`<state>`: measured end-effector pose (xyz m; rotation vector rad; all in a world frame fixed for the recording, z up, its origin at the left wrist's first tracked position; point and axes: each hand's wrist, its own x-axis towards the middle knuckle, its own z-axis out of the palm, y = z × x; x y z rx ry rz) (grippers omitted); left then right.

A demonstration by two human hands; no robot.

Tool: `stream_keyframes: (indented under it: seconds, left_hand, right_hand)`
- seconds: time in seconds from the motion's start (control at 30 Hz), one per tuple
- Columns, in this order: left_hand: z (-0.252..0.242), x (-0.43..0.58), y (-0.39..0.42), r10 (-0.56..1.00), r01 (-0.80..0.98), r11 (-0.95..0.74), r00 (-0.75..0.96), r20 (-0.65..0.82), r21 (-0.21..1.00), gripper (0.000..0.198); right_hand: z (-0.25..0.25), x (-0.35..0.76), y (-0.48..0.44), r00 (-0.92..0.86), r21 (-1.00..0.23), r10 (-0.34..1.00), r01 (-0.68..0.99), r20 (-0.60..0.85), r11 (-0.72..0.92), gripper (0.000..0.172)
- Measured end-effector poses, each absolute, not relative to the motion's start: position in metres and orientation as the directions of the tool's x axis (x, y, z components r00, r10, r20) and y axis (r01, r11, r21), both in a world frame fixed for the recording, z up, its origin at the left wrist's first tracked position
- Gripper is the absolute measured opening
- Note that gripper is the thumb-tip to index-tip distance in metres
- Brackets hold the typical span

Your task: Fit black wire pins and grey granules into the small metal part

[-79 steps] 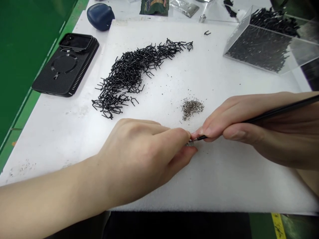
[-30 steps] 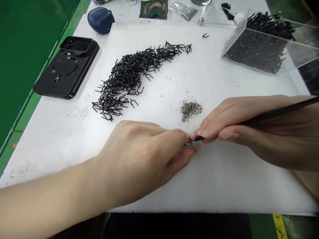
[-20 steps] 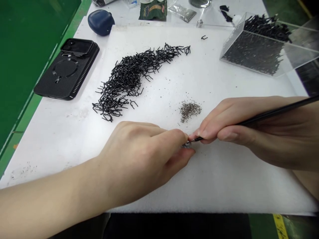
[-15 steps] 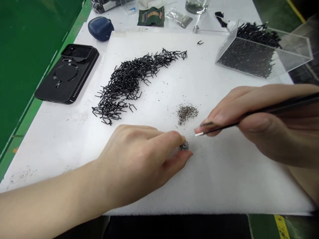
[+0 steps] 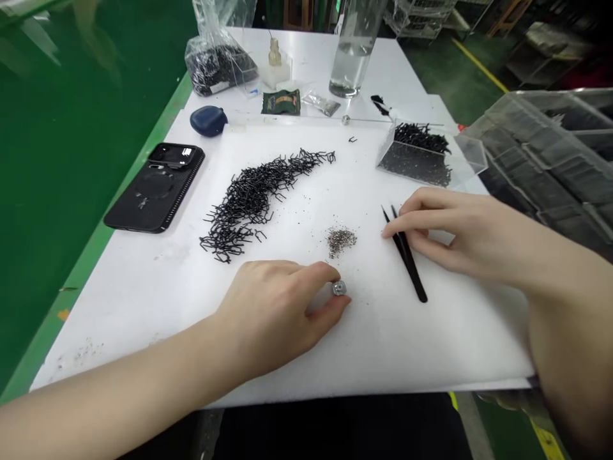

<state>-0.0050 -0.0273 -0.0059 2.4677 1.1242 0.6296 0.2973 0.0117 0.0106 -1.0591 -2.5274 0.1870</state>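
Note:
My left hand is closed in a pinch above the white work surface. Between its thumb and index fingertip sits a small grey metal part with a squarish end face. My right hand has its fingers spread and partly crosses the upper end of the black tweezers, which lie on the surface with their points facing away. Whether the fingertips touch the tweezers is hard to tell. Just beyond my left fingertips is a small pile of tiny shiny metal bits. A heap of black forked pieces spreads farther left.
A clear box of black pieces stands at the back right, beside grey compartment trays. On the left lie a black phone and a dark blue rounded object. A bottle of clear liquid, a green packet and a plastic bag are behind.
My right hand has put the tweezers down and moved away from the small metal part, its fingers now spread. My left hand keeps its pinch. The view has tilted up, showing more of the background.

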Motion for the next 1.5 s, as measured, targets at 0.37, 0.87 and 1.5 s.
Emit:
stream_keyframes:
  seconds: [0.37, 0.87, 1.5]
  left_hand:
    - [-0.011, -0.004, -0.026, 0.764, 0.631, -0.605, 0.631, 0.133, 0.486, 0.023]
    - [-0.015, -0.005, -0.021, 0.768, 0.483, -0.573, 0.599, 0.227, 0.662, 0.010]
    - [0.011, -0.012, -0.004, 0.912, -0.120, 0.238, 0.368, -0.179, 0.964, 0.018]
  right_hand:
    - [0.066, 0.180, 0.040, -0.707, -0.490, 0.698, 0.571, 0.114, 0.659, 0.016]
    - [0.036, 0.125, 0.065, -0.625, -0.620, 0.775, 0.645, -0.092, 0.447, 0.011]
    - [0.014, 0.214, 0.009, -0.142, -0.932, 0.943, 0.167, 0.300, 0.321, 0.022]
